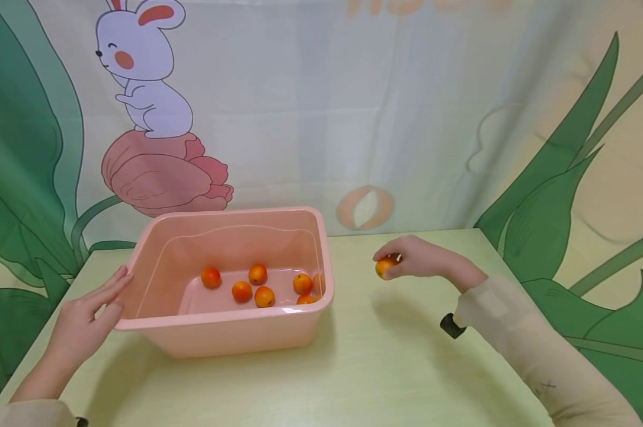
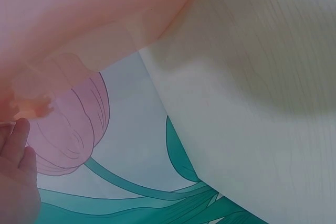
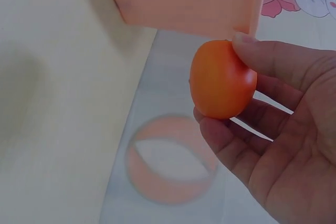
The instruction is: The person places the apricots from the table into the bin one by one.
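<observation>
A pink plastic basin (image 1: 220,323) stands on the table, with several small orange-red fruits (image 1: 264,296) on its bottom. My left hand (image 1: 81,320) touches the basin's left rim, its fingers laid fairly straight against the edge; the left wrist view catches only part of this hand (image 2: 18,177). To the right of the basin, my right hand (image 1: 417,258) pinches a smooth, rounded orange fruit (image 3: 220,80) between thumb and fingertips, above the tabletop. The fruit's kind is unclear. The basin's near wall partly hides some fruits at its right end.
The pale wood-grain table (image 1: 374,367) ends at a printed cloth backdrop (image 1: 310,118) with a rabbit, flowers and leaves. A small black object (image 1: 451,326) sits at my right sleeve (image 1: 513,326).
</observation>
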